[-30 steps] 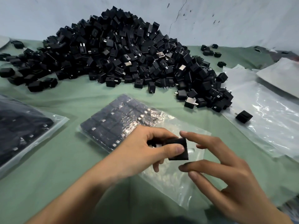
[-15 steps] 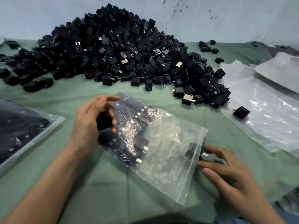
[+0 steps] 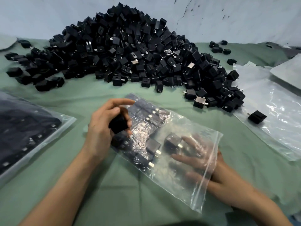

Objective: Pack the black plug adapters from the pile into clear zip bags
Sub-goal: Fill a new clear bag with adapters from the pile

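- Reaching through the open mouth of the clear zip bag (image 3: 179, 181) at the near right, had the right hand (image 3: 221, 170) inside the plastic, fingers straight and spread wide, holding nothing.
- Had the longest fingertips at a loose adapter (image 3: 171, 141) inside the bag; could not tell through the blurred film whether touching it or just beside it.
- Gripped a black adapter (image 3: 118, 123) in the left hand (image 3: 101, 128), fingers and thumb curled round it, above the bag's closed far end.
- Saw rows of adapters (image 3: 145, 111) packed tight at that closed end, metal prongs turned toward the open mouth, with two more lying just beside the rows.
- Found the bag lying flat on a green cloth (image 3: 81, 98), slanting from upper left to lower right.
- Saw the pile (image 3: 130, 51) of black adapters heaped behind the bag against a pale wall (image 3: 244, 17), its front edge near the bag but apart from it.
- Noted a filled bag (image 3: 24, 136) of adapters at the left edge, well apart from both hands.
- Noted a stack of empty clear bags (image 3: 276, 124) on the right, with one stray adapter (image 3: 257, 117) resting on top of it.
- Spotted a few adapters (image 3: 217, 48) scattered at the back right, apart from the pile.
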`<state>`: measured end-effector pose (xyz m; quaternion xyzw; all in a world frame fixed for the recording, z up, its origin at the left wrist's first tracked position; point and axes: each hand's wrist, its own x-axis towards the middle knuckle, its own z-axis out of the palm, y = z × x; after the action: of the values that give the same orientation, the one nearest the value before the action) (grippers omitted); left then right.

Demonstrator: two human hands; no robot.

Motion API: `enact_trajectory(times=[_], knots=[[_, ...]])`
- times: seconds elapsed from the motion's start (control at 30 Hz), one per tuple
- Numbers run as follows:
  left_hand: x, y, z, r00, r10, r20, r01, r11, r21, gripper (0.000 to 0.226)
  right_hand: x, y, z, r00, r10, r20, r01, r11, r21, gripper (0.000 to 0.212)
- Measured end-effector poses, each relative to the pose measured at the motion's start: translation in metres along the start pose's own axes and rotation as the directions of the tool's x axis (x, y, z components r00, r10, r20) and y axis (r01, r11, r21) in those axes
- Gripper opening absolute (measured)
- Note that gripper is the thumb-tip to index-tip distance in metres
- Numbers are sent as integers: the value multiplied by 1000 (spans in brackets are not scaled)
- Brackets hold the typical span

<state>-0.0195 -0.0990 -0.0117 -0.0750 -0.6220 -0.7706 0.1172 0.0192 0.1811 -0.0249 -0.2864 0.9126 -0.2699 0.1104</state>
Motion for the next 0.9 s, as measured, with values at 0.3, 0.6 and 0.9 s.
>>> enact_trajectory(times=[0.3,0.6,0.9], knots=[[-4,-6,0,994,99,51,-108,967,233,55,23,10,5,992,-102,-68,108,989,102,42],[-7,-4,8,985,94,147,-126,966,227,44,25,12,13,998,-49,-28,52,986,157,45],[-20,9,38,962,-52,270,65,997,-42,31,-51,-9,-8,792,107,-602,45,972,232,22]])
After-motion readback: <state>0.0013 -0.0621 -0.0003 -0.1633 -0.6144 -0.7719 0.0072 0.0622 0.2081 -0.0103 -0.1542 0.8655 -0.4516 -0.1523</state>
